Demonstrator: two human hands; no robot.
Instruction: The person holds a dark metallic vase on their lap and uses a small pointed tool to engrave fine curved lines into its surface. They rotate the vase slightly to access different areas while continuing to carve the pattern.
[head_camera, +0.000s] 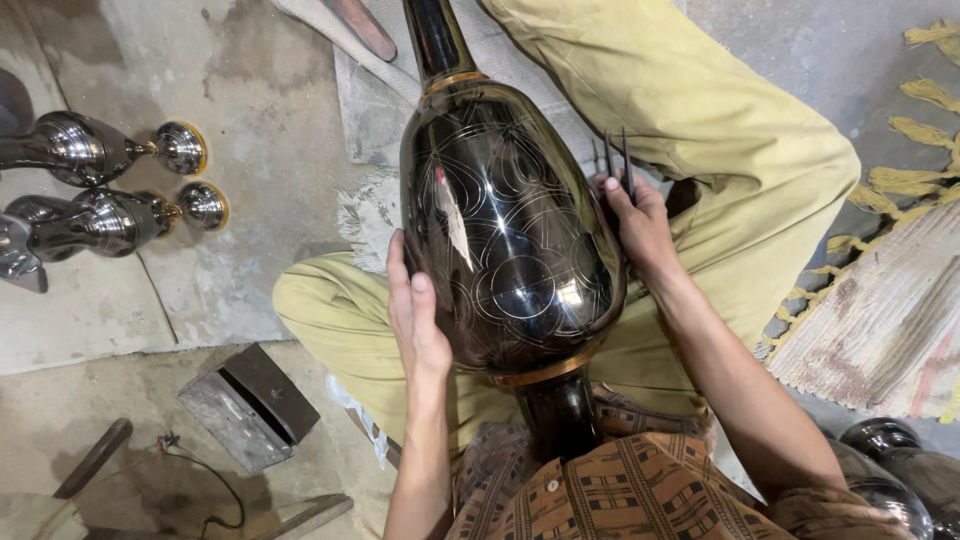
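around: two shiny metal vases (100, 190) lay far left on the floor; a grey metal box (250, 405) sat near left.
vase (510, 230): large, black, engraved with curved lines, lay across the lap.
left hand (415, 315): pressed flat on its side.
right hand (635, 220): gripped a pronged tool (615, 160) against it.

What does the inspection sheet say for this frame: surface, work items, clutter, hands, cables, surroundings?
Surface: bare concrete floor, stained.
Work items: large black engraved vase lying across the lap; pronged metal tool.
Clutter: grey metal box; two shiny metal vases lying on the floor.
Hands: left hand flat against the vase; right hand gripping the tool.
Cables: thin black wire.
Surroundings: fringed woven mat; dark vases at right.
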